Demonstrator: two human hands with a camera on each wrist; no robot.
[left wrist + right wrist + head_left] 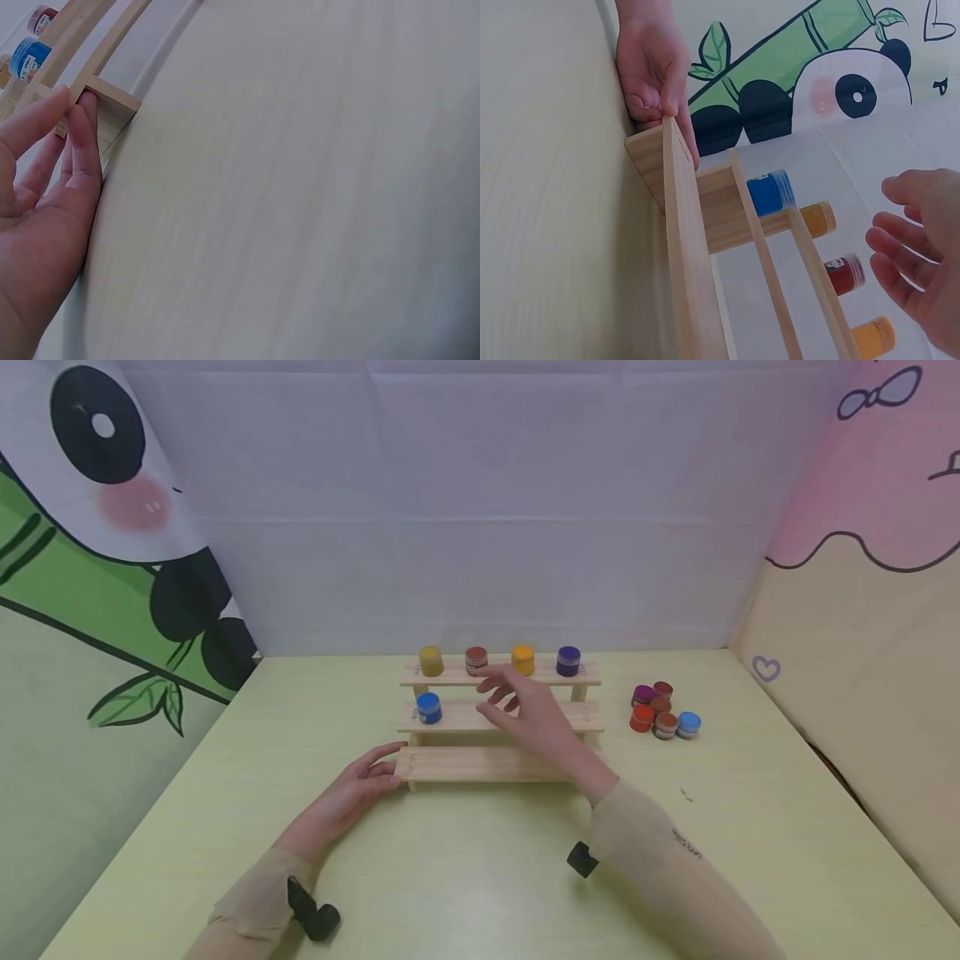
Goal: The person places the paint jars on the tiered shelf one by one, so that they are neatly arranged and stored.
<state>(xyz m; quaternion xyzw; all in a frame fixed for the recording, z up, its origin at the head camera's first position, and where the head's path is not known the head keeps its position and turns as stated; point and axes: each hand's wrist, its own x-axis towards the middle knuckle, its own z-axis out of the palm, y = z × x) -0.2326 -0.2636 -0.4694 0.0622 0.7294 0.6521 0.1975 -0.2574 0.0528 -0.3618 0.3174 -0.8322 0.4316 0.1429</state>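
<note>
A three-step wooden rack (pixel 465 763) stands on the table. My left hand (pixel 358 787) grips the left end of its lowest step, thumb against the plank's edge in the left wrist view (pixel 56 176). Over the middle step hovers my right hand (pixel 534 710), fingers loosely bent and holding nothing. A blue paint jar (pixel 429 708) sits at the left of the middle step. Along the top step are a yellow-green jar (pixel 431 661), a reddish-brown jar (pixel 476 661), an orange jar (pixel 522 660) and a dark blue jar (pixel 568 661).
Right of the rack, several jars cluster on the table, among them a red jar (pixel 642 718), a purple jar (pixel 643 695) and a light blue jar (pixel 688 725). A pale cloth wall (pixel 480 527) rises behind, with printed panels on both sides.
</note>
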